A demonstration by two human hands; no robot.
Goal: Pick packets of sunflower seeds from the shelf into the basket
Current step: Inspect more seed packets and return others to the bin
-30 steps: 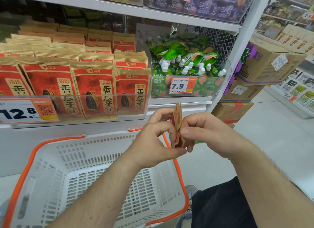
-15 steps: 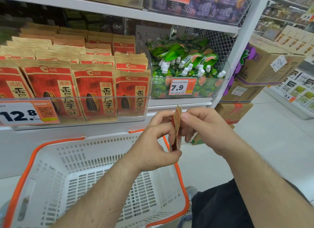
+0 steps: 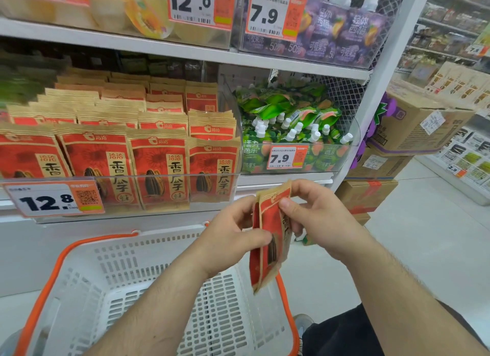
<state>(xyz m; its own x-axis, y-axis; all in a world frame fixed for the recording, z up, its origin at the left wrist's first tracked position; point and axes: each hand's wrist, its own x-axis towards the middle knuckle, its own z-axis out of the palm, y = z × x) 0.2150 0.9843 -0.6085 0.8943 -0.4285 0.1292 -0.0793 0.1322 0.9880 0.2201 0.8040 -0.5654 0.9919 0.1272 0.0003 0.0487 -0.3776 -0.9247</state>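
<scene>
Both my hands hold red-and-tan sunflower seed packets (image 3: 269, 233) edge-on above the right rim of the white basket (image 3: 127, 273) with its orange rim. My left hand (image 3: 233, 236) pinches the packets low on their left side, thumb on the front. My right hand (image 3: 315, 217) pinches them near the top, thumb on the red face. It looks like two packets pressed together. Rows of the same packets (image 3: 156, 164) stand on the shelf behind a clear plastic guard, left of and above my hands.
A 12.8 price tag (image 3: 53, 199) hangs on the guard. Green spouted pouches (image 3: 291, 127) fill the bin to the right, purple pouches (image 3: 331, 37) sit on the shelf above. Cardboard boxes (image 3: 403, 132) are stacked right of the white shelf post (image 3: 381, 79). The basket interior shows no goods.
The view tilted up, showing the upper shelf. The packets have turned in my hands, so more of the red face shows and they hang lower over the basket rim.
</scene>
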